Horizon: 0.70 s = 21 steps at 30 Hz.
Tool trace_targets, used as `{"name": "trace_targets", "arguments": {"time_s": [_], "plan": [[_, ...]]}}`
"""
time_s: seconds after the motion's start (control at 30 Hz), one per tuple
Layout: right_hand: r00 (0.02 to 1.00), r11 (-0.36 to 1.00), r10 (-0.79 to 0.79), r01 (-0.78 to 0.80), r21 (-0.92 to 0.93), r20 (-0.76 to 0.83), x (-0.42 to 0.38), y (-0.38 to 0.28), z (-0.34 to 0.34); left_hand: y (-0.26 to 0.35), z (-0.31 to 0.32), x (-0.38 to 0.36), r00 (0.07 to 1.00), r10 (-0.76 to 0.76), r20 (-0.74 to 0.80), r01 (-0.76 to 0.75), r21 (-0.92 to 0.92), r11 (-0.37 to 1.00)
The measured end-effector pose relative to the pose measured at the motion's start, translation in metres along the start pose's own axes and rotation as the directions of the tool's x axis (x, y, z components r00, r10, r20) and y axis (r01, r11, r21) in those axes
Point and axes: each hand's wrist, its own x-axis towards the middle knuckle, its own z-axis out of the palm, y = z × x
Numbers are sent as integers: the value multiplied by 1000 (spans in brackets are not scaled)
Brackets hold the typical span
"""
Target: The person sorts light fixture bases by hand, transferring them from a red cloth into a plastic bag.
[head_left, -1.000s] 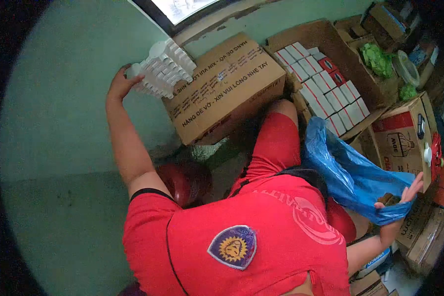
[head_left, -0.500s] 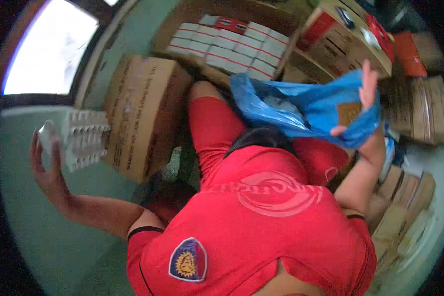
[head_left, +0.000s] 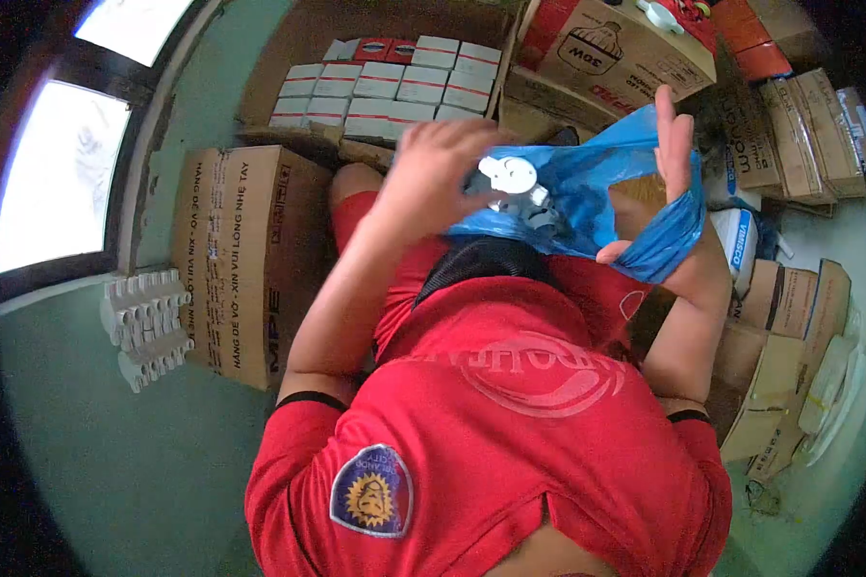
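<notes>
Just above the middle of the frame, a small white plastic fitting (head_left: pixel 510 178) sits in the fingers of the left hand (head_left: pixel 431 178), pinched at the mouth of a blue plastic bag (head_left: pixel 587 188). The right hand (head_left: pixel 666 183) grasps the bag's rim from the other side, thumb hooked under the bunched edge and fingers raised, which keeps the opening spread wide enough for the piece to go through. What lies inside the bag is hard to read; a grey shape under the fitting is blurred and a brownish patch shows through the film. To the left, a closed cardboard carton (head_left: pixel 245 250) lies on its side, with a white stack of like fittings (head_left: pixel 147 322) against its far edge, at the left of the frame. Above, an open box of small white cartons (head_left: pixel 394 87) is partly cut off by the left hand. The person's red shirt (head_left: pixel 510 433) fills the lower frame and hides the floor.
</notes>
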Motion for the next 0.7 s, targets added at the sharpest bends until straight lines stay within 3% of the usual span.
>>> {"name": "trace_targets", "arguments": {"time_s": [0.03,0.1,0.13,0.17,0.2,0.23,0.3,0.33,0.4,0.47,0.53,0.6,0.7], "plan": [[1000,1000,-18,18,-13,-11,-2,4,-3,-11,-17,0,1000,-30,-2,30,-75,997],[997,997,-68,67,-25,-30,-3,13,-4,-38,-62,-20,976,-183,-120,190,53,980],[999,1000,-28,28,4,-33,-4,17,-4,-42,-93,-35,934,-304,-188,313,17,950],[999,999,10,-9,36,-35,-7,20,-3,-40,-126,-52,914,-249,-322,322,197,926],[998,997,47,-45,66,-33,-8,23,-2,-63,-163,-82,893,-300,-336,397,273,876],[997,996,32,-26,84,-68,-8,28,0,-52,-196,-101,808,-391,-440,562,377,737],[985,977,167,-159,144,-45,-6,22,0,-56,-257,-155,671,-463,-579,735,432,523],[986,979,151,-140,150,-64,-4,27,4,-74,-289,-197,634,-428,-644,767,457,450],[989,982,120,-105,154,-91,0,35,8,-79,-349,-258,623,-472,-624,777,560,287],[989,983,95,-76,165,-112,4,37,10,-81,-389,-296,397,-628,-669,868,496,21],[987,993,76,-62,104,-139,8,39,9,-91,-411,-336,326,-659,-678,899,437,-5],[992,989,94,-103,-107,-86,15,48,-1,-98,-415,-355,248,-684,-686,924,379,-44],[986,988,138,-144,-56,-93,20,50,2,-119,-414,-368,160,-718,-677,949,305,-76]]}}
